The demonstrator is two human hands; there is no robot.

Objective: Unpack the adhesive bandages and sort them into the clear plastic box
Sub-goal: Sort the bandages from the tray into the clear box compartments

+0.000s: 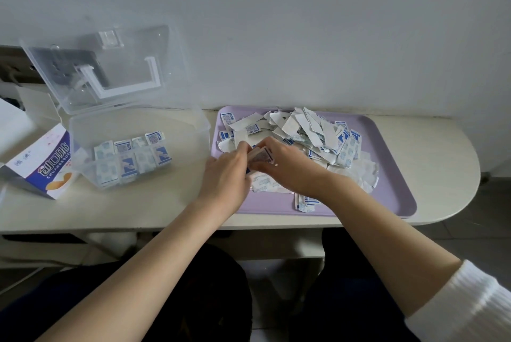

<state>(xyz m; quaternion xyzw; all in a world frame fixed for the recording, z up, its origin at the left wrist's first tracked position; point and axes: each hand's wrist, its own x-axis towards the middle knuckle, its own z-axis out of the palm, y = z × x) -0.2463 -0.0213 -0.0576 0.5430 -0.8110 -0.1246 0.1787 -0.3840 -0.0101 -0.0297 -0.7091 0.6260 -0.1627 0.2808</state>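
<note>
A heap of white-and-blue wrapped adhesive bandages [312, 134] lies on a lilac tray [387, 198] at the right. Over the tray's left part, my left hand [229, 170] and my right hand [287, 167] meet and together grip a small stack of bandages [261, 155] held on edge. The clear plastic box [138, 123] stands open to the left, its lid [110, 65] leaning back against the wall. Two short rows of bandages [132, 156] stand inside the box, toward its near side.
An opened blue-and-white bandage carton [47, 164] lies left of the box. A few loose bandages [305, 200] lie near the tray's front edge. The table's front edge [110, 227] runs just below my wrists, and its right end is rounded.
</note>
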